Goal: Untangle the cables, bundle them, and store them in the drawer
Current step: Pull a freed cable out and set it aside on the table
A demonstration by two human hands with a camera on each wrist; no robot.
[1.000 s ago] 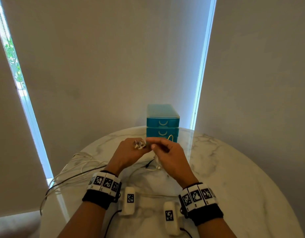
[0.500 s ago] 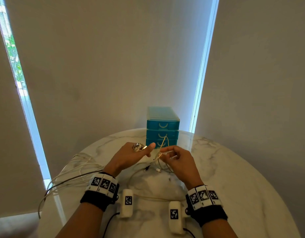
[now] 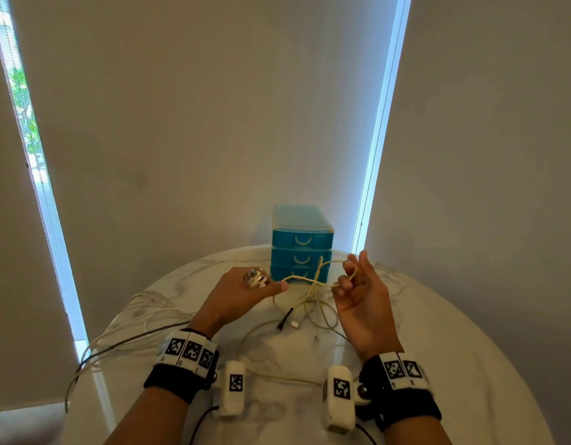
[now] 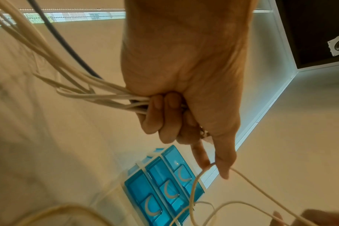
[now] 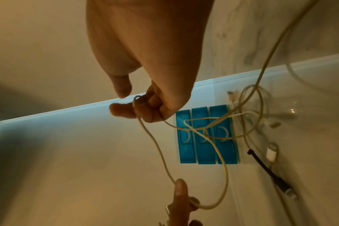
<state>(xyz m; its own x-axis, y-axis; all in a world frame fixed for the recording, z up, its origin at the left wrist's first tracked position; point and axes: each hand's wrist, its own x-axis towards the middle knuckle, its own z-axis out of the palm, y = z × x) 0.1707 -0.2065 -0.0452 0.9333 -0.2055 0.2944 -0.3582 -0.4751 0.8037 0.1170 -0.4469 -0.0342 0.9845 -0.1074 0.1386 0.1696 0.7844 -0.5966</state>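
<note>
Left hand (image 3: 236, 293) up over the table, three fingers curled tight, thumb and pointer finger (image 4: 200, 154) sticking out, pinching. Right hand (image 3: 361, 295) up too, palm turned in, two fingers curled, the others (image 3: 362, 261) pointing up. Both wrists with bands.
</note>
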